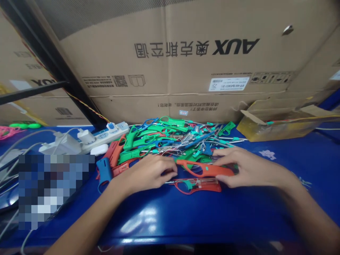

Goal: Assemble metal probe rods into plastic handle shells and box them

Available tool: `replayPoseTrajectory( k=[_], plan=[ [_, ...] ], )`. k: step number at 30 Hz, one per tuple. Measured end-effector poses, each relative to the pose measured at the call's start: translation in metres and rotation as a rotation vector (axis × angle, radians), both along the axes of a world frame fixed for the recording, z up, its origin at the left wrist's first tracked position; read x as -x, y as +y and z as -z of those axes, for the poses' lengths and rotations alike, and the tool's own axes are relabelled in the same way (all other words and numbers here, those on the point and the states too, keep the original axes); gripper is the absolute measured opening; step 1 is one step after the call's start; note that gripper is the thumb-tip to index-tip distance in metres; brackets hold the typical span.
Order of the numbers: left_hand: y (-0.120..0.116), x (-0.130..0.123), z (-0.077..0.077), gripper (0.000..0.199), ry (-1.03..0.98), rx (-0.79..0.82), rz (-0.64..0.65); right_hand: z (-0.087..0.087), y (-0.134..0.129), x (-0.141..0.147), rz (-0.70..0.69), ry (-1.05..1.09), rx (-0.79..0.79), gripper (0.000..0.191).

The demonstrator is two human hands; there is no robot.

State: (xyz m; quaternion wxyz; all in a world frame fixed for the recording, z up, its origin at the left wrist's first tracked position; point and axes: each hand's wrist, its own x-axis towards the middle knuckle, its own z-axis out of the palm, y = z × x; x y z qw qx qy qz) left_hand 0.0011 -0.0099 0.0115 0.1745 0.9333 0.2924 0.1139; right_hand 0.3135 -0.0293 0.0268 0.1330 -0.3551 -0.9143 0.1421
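My right hand [239, 166] grips an orange lighter casing [207, 170] between thumb and fingers. Just below that casing, a red long-necked lighter [203, 185] lies on the blue table, its clear tank and a green trigger showing. The fingers of my left hand [155, 171] are curled together at the end of this lighter's thin metal rod. Behind both hands spreads a heap of green, red and blue lighter parts [143, 141], with rods, wires and clear tanks mixed in. A blue casing [104, 173] sits at the heap's left edge.
A white power strip [111, 134] with plugged-in chargers stands at the left, beside a blurred-out item [53, 191]. Large cardboard [170, 67] walls off the back. An open small carton [276, 122] is at the back right of the blue table [239, 219].
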Motion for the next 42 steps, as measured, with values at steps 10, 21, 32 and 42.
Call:
replayPoseTrajectory(
  k=[10, 21, 32, 42],
  plan=[
    [-0.004, -0.005, 0.004, 0.013, -0.047, 0.132, 0.089, 0.004, 0.002, 0.007, 0.012, -0.046, -0.024, 0.024],
    [-0.003, -0.009, 0.006, 0.016, 0.042, 0.148, 0.086, -0.001, -0.002, 0.011, 0.087, -0.102, 0.116, 0.031],
    [-0.003, -0.007, 0.009, 0.017, 0.05, 0.158, 0.029, 0.001, 0.0, 0.011, 0.078, -0.106, 0.135, 0.032],
    [0.001, 0.002, -0.007, 0.03, 0.073, 0.22, -0.02, -0.001, -0.002, 0.012, 0.078, -0.105, 0.138, 0.028]
  ],
)
